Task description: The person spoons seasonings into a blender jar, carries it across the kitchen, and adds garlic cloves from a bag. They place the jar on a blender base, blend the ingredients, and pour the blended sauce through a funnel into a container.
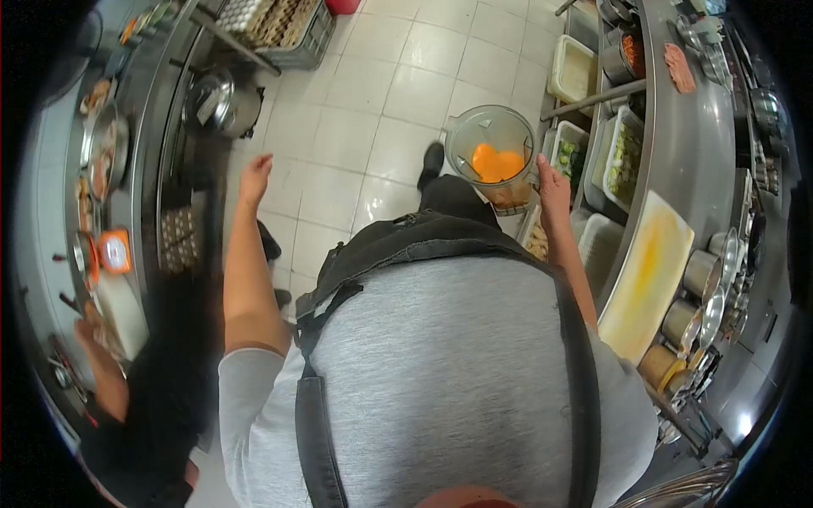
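Observation:
My right hand (554,188) is closed round the handle of a clear blender jug (453,135), held out in front of me at waist height. From above I look into its open top. Bright orange pieces (495,162) lie at the bottom, and something brownish shows through the lower wall. My left hand (255,179) hangs in the air over the floor, away from the counters. Its fingers are loosely curled together, and nothing shows in them.
A co-worker's arm (108,377) reaches over the left counter, by a white board (121,313). A lidded pot (224,103) stands below it. On the right are vegetable tubs (625,157), a stained cutting board (648,279) and metal pots (680,322). Egg trays (284,21) stand ahead.

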The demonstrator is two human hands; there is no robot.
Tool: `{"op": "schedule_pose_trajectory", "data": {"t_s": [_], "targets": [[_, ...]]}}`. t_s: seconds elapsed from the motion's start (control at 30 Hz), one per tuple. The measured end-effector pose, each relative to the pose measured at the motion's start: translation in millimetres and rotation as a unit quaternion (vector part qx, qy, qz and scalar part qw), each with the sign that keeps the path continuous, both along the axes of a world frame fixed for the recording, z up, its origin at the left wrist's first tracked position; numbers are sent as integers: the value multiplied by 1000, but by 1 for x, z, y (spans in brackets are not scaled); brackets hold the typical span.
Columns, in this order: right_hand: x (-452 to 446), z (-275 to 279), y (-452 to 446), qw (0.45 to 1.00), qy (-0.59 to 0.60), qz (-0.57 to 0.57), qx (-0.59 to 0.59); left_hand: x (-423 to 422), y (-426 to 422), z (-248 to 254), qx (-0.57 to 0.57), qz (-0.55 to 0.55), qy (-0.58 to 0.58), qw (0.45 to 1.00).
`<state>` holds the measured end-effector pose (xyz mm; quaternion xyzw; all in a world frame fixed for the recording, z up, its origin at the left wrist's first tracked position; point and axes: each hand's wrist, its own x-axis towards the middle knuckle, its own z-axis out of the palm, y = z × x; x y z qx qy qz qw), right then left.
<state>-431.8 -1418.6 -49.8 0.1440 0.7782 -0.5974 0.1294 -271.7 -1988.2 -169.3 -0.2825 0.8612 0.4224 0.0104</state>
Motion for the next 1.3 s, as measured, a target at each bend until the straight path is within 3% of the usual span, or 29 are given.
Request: {"op": "schedule_pose_trajectory", "data": {"t_s": [0.07, 0.17, 0.23, 0.3, 0.33, 0.37, 0.43, 0.47, 0.57, 0.67, 0.8, 0.87, 0.93, 0.97, 1.0, 1.07, 1.1, 1.2, 1.3], "targets": [[-46, -15, -13, 998, 12, -52, -38, -90, 8, 40, 7, -8, 27, 1000], [-112, -9, -30, 999, -26, -7, -35, -155, -3, 41, 43, -37, -1, 998], [-148, -32, -24, 998, -64, 12, 2, -135, -14, 6, 91, 10, -99, 991], [-201, -46, -31, 999, -25, -28, 5, -117, -26, -7, 94, 32, -200, 975], [-224, -16, -44, 997, -56, -46, 22, -95, -27, -14, 133, 76, -206, 966], [-243, -22, -47, 996, -61, -54, 22, -52, -59, -66, 230, 125, -177, 949], [-288, -36, -53, 998, 21, -50, -35, -33, -47, -58, 174, 217, -407, 870], [-307, -21, -65, 998, 15, -46, -31, -27, -45, -61, 183, 231, -453, 841], [-369, -18, -74, 1000, -14, 1, 27, -35, -41, -70, 233, 293, -465, 802], [-438, -25, -93, 998, 10, -23, 53, -89, -48, -92, 260, 329, -464, 780], [-522, -34, -104, 997, 7, -20, 80, -223, -88, -147, 266, 312, -424, 808], [-565, -22, -116, 995, 6, -16, 102, -329, -119, -178, 258, 232, -335, 876], [-604, -13, -125, 997, -15, -50, 61, -460, -155, -206, 231, 68, -264, 934], [-624, -14, -128, 997, -16, -50, 64, -542, -171, -163, 141, -136, -190, 962], [-641, -16, -127, 997, -5, -53, 63, -630, -138, -100, 52, -80, -246, 964], [-676, -16, -134, 996, 24, -57, 59, -760, -143, -81, -57, -184, -79, 978], [-692, -16, -138, 996, 22, -65, 55, -818, -126, -35, -5, -170, -91, 981], [-751, -23, -153, 992, 19, -98, 73, -940, -114, 23, 29, -197, -8, 980], [-818, -28, -167, 987, 24, -124, 99, -1019, -122, 38, 80, -213, 35, 973]]}}
